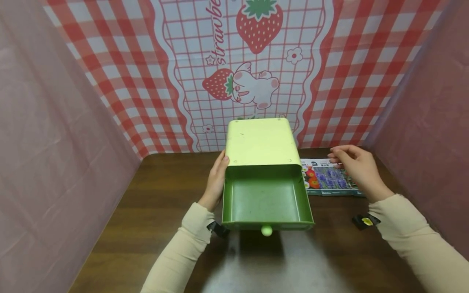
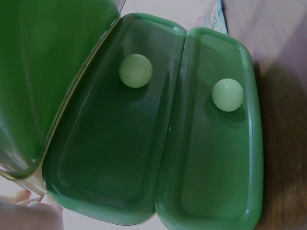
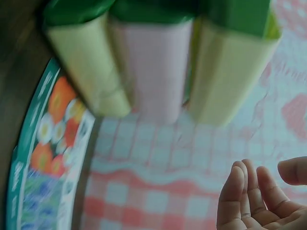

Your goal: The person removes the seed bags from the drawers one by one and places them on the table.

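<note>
The small drawer unit (image 1: 261,140) is stood upright in the middle of the table (image 1: 157,203), with its top drawer (image 1: 264,199) slid out toward the near side and the two lower drawer fronts (image 2: 206,167) kept flush. Its left wall is touched by the left hand (image 1: 216,179), whose visible fingers are laid fairly straight along it; the fingertips are partly hidden. By the right hand (image 1: 357,169) nothing is held: it is poised above the right end of the flower-printed packets (image 1: 331,179), its fingers loosely bent and close together, the thumb set apart. The unit may be judged light and stiff, with thin, smooth, rather glossy walls on which dry fingers could slip. It is probably not fragile, though with the drawer drawn out its weight would be thrown toward the near side, so tipping should be guarded against by a palm on the side wall or top. For sliding, the round pale-green knob (image 1: 266,230) is best pinched between thumb and forefinger, or the drawer front pushed near its centre so that the runners are not skewed. The packets, seemingly light and flat, would best be taken by an edge.
</note>
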Available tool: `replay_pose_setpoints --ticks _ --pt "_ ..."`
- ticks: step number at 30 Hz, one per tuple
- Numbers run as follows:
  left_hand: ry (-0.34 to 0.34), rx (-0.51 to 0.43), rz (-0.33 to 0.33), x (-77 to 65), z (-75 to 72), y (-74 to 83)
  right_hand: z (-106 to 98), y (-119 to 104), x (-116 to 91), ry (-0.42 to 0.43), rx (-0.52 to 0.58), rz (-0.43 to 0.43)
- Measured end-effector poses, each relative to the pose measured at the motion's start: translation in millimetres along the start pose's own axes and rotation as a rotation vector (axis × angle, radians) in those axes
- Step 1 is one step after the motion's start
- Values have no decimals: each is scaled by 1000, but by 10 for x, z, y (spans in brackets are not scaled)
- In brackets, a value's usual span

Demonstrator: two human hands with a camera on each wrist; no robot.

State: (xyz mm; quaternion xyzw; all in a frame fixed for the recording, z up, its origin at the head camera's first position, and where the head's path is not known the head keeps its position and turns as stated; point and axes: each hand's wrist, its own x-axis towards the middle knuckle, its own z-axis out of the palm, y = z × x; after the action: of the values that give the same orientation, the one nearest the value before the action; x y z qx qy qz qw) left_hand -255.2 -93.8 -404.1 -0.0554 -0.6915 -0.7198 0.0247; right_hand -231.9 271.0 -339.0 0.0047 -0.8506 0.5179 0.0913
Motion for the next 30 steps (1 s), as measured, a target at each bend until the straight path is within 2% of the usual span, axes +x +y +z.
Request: replay_pose_setpoints --ticks 7,14,23,30 --pt "-4 -5 19 -5 -7 -7 177 -346 -274 -77 2 -123" --pt "2 -7 5 -4 3 2 326 -580 -577 -148 -12 -219" --pt "2 -1 7 -2 12 8 548 -712 -939 -259 54 -381" --pt "0 -15 13 -4 13 5 702 -729 -1217 -358 23 -483"
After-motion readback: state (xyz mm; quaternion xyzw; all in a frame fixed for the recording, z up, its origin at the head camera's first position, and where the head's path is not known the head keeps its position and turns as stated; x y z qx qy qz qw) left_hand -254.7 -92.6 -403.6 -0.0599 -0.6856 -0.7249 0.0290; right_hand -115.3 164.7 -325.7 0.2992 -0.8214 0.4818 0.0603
